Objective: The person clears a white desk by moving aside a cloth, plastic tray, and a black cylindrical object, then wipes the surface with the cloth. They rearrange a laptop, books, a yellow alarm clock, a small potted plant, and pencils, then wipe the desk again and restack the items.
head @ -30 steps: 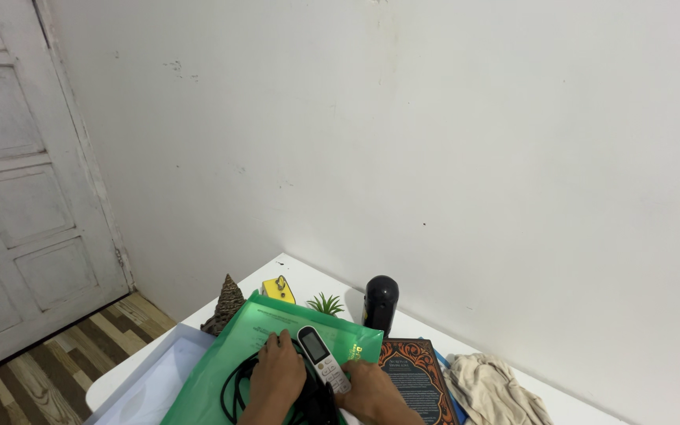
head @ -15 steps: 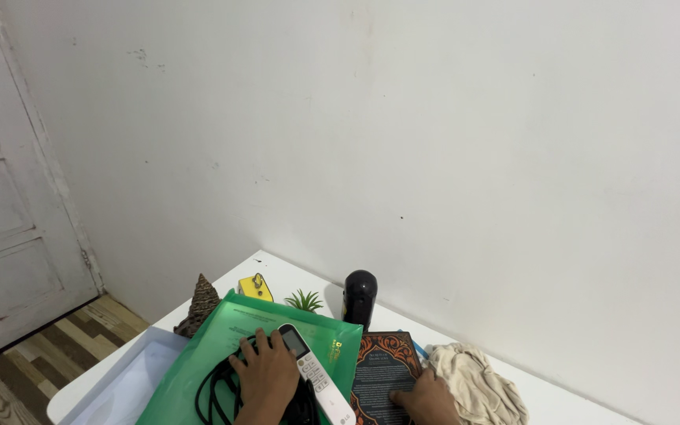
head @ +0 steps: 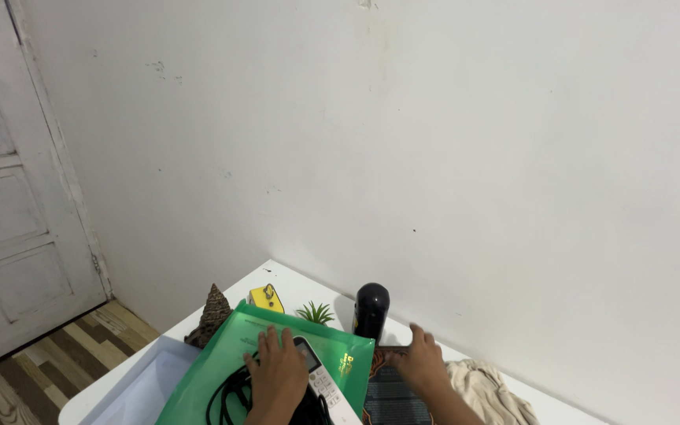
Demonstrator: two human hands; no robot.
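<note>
My left hand [head: 277,374] lies flat, fingers spread, on a green plastic folder [head: 226,358] that carries a coil of black cable [head: 226,393] and a white remote control [head: 324,386]. The remote lies just right of that hand, touching it. My right hand [head: 419,362] is open and rests on a dark patterned book [head: 391,397] to the right of the folder, beside a black cylindrical bottle [head: 371,309]. Neither hand grips anything.
A white table [head: 285,279] stands against a white wall. On it sit a brown cone-shaped shell [head: 212,311], a small yellow object [head: 266,297], a little green plant [head: 315,313], a beige cloth [head: 485,389] and a pale blue bin [head: 147,386]. A white door [head: 9,197] and wood floor lie left.
My right hand has moved right, off the remote and folder, onto the dark book near the bottle. The view has shifted slightly; my left hand stays on the folder.
</note>
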